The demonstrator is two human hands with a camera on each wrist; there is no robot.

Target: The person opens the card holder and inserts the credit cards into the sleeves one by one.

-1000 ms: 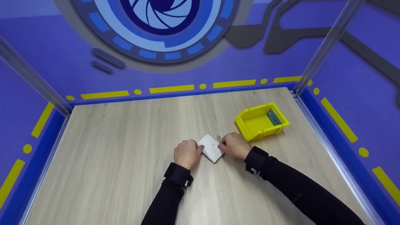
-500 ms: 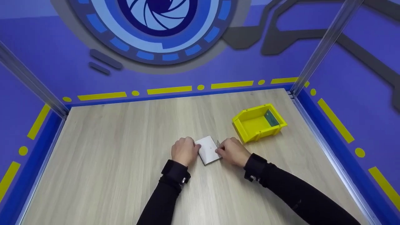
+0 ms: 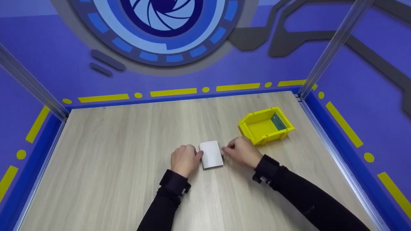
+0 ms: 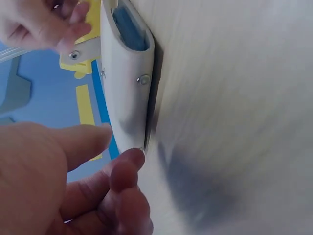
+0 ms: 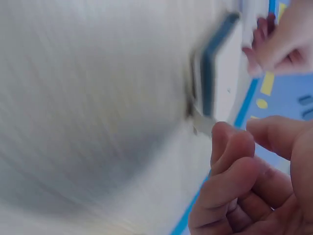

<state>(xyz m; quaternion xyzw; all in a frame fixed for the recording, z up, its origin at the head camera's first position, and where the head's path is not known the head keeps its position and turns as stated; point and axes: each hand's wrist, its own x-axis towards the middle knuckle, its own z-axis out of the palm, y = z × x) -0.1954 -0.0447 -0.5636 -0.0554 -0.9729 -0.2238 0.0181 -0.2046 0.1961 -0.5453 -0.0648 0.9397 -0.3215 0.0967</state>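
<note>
A small white card holder [image 3: 211,154] lies on the wooden table, its long side pointing away from me. In the left wrist view, blue-green inserts [image 4: 130,32] show in its open end, and a metal snap [image 4: 144,79] sits on its side. My left hand [image 3: 185,160] is at its left edge, with thumb over the top face and index finger at the underside, holding it there. On the other side my right hand [image 3: 242,150] pinches the end of a short strap [image 4: 85,50] with a snap, which sticks out from the holder's right edge.
Beyond my right hand stands a yellow bin [image 3: 261,128] with a dark green patch [image 3: 278,121] on its inner end wall. Blue-purple panels [image 3: 138,80] border the wooden table [image 3: 122,144] at the back and both sides.
The card holder has turned clockwise from a diagonal position to nearly straight and shifted slightly left. My left hand has moved a little left with it; my right hand now stands beside its edge.
</note>
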